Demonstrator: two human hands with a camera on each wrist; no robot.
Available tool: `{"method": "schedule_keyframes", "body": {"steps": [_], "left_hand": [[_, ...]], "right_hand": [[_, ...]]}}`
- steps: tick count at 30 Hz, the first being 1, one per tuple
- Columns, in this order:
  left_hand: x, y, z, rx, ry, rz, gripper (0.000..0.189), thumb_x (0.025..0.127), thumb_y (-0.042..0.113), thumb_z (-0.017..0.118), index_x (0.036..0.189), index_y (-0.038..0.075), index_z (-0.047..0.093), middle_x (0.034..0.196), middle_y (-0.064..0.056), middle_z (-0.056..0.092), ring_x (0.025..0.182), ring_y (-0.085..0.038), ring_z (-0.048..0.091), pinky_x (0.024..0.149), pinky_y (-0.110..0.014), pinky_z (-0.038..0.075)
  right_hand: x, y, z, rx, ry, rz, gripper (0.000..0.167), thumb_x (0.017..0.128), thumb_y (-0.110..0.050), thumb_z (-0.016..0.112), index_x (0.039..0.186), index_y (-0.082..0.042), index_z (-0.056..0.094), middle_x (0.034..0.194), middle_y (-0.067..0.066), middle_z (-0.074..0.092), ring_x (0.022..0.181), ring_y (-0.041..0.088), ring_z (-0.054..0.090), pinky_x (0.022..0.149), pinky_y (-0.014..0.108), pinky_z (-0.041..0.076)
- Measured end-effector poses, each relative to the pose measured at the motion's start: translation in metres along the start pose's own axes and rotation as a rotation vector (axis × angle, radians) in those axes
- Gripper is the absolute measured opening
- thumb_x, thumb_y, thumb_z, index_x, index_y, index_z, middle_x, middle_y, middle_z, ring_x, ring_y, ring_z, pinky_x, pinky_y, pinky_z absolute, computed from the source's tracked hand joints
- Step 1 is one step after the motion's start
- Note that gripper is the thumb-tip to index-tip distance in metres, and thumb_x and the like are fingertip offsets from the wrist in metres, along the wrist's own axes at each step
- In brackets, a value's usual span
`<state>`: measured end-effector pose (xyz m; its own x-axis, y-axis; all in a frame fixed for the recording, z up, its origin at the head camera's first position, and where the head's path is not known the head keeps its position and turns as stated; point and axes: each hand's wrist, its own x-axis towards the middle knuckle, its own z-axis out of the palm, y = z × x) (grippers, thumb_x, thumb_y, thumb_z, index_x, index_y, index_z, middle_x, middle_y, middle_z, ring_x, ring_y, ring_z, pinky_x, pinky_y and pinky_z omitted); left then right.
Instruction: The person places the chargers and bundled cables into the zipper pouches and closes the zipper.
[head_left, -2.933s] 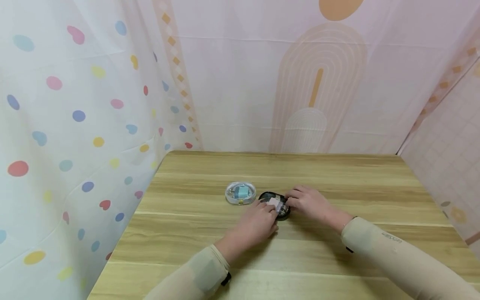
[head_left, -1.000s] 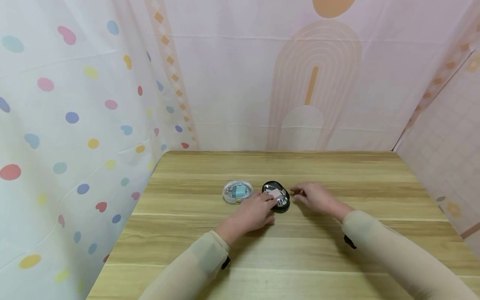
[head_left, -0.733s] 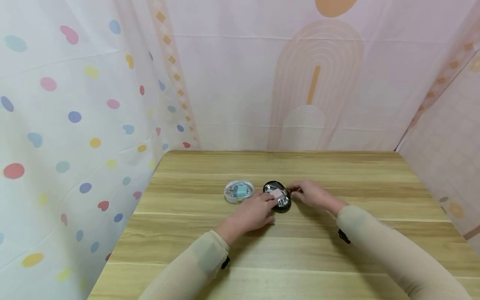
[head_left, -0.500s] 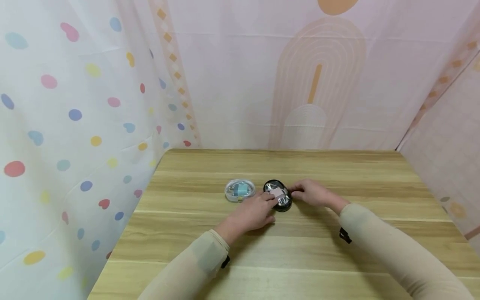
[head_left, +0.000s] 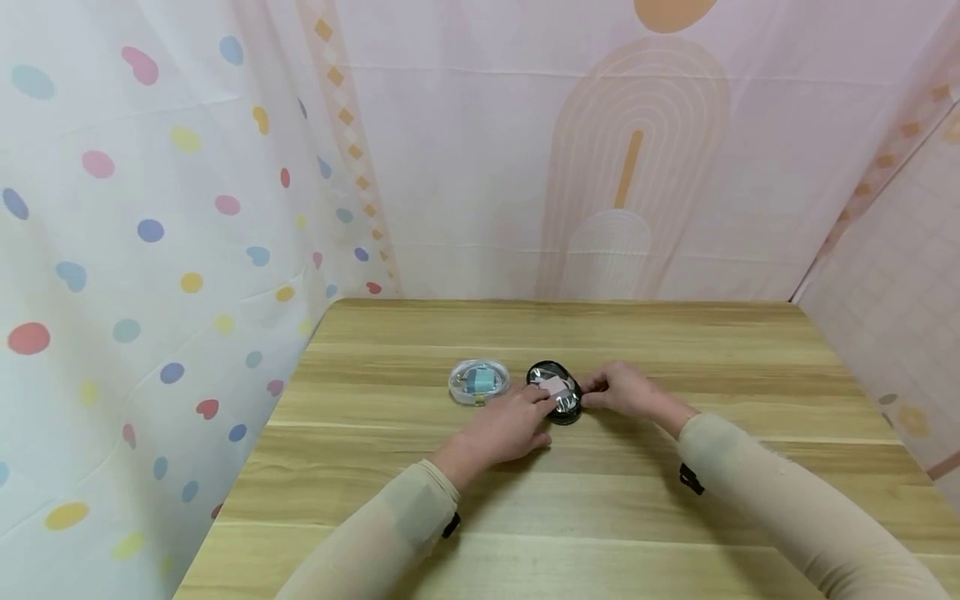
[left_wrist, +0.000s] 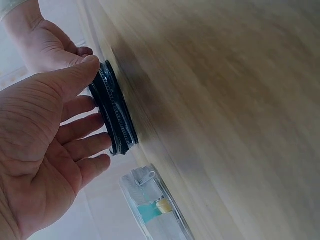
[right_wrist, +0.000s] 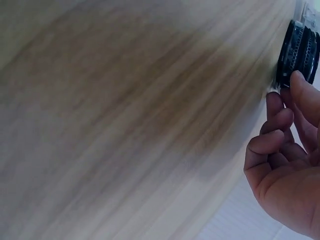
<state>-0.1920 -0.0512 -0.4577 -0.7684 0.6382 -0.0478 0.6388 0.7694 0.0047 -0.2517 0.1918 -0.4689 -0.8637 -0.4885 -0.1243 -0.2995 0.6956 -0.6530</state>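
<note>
A small oval black zip case (head_left: 564,403) with a see-through top lies on the table, a pale pink block (head_left: 554,386) showing inside. My left hand (head_left: 504,427) holds it from the near left, fingers over the top; in the left wrist view the thumb touches the zippered side. At the case's right edge, my right hand (head_left: 624,390) pinches with thumb and index finger. Whether a zipper pull is between them is hidden. In the right wrist view, the thumb meets the case's zippered side (right_wrist: 300,50). Just left stands a clear oval case (head_left: 459,390) with a teal charger block (head_left: 485,381).
The wood-grain table (head_left: 675,533) has its far edge against a pale curtain (head_left: 465,167) with arch patterns. A polka-dotted curtain (head_left: 150,358) hangs along the left side.
The right hand, apart from the black case one second ago, has come back to its right edge and slid slightly toward me. The left hand has stayed in place since then.
</note>
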Motion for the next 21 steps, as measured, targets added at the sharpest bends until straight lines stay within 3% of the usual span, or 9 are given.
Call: {"method": "schedule_keyframes", "body": {"steps": [7, 13, 17, 21], "left_hand": [[0.001, 0.001, -0.001, 0.013, -0.002, 0.001, 0.066, 0.100, 0.045, 0.074, 0.154, 0.013, 0.056, 0.155, -0.010, 0.061, 0.146, -0.028, 0.057, 0.127, -0.052, 0.041], [0.007, -0.001, 0.001, 0.054, 0.002, 0.011, 0.069, 0.099, 0.047, 0.075, 0.155, 0.014, 0.055, 0.154, -0.008, 0.061, 0.145, -0.027, 0.057, 0.125, -0.050, 0.044], [0.012, -0.001, 0.000, 0.092, -0.031, 0.019, 0.072, 0.099, 0.051, 0.073, 0.157, 0.014, 0.053, 0.164, -0.007, 0.052, 0.154, -0.027, 0.048, 0.129, -0.052, 0.039], [0.014, 0.000, -0.004, 0.090, -0.070, 0.024, 0.073, 0.099, 0.053, 0.071, 0.157, 0.013, 0.052, 0.163, -0.006, 0.054, 0.154, -0.024, 0.049, 0.131, -0.056, 0.035]], "right_hand": [[0.001, -0.001, 0.003, -0.020, 0.022, -0.001, 0.007, 0.097, -0.013, 0.076, 0.090, -0.009, 0.076, 0.080, -0.002, 0.072, 0.072, 0.009, 0.056, 0.066, 0.023, 0.048], [0.003, -0.003, 0.007, -0.137, 0.065, -0.102, 0.014, 0.099, -0.008, 0.070, 0.085, -0.009, 0.068, 0.075, -0.003, 0.063, 0.070, 0.008, 0.052, 0.064, 0.023, 0.044], [0.003, -0.004, 0.010, -0.194, 0.065, -0.140, 0.010, 0.101, -0.006, 0.066, 0.091, -0.006, 0.066, 0.079, 0.001, 0.064, 0.072, 0.011, 0.055, 0.065, 0.025, 0.049], [0.001, -0.003, 0.011, -0.209, 0.070, -0.176, 0.007, 0.100, -0.004, 0.067, 0.094, -0.003, 0.071, 0.087, 0.006, 0.073, 0.080, 0.014, 0.065, 0.074, 0.033, 0.059]]}}
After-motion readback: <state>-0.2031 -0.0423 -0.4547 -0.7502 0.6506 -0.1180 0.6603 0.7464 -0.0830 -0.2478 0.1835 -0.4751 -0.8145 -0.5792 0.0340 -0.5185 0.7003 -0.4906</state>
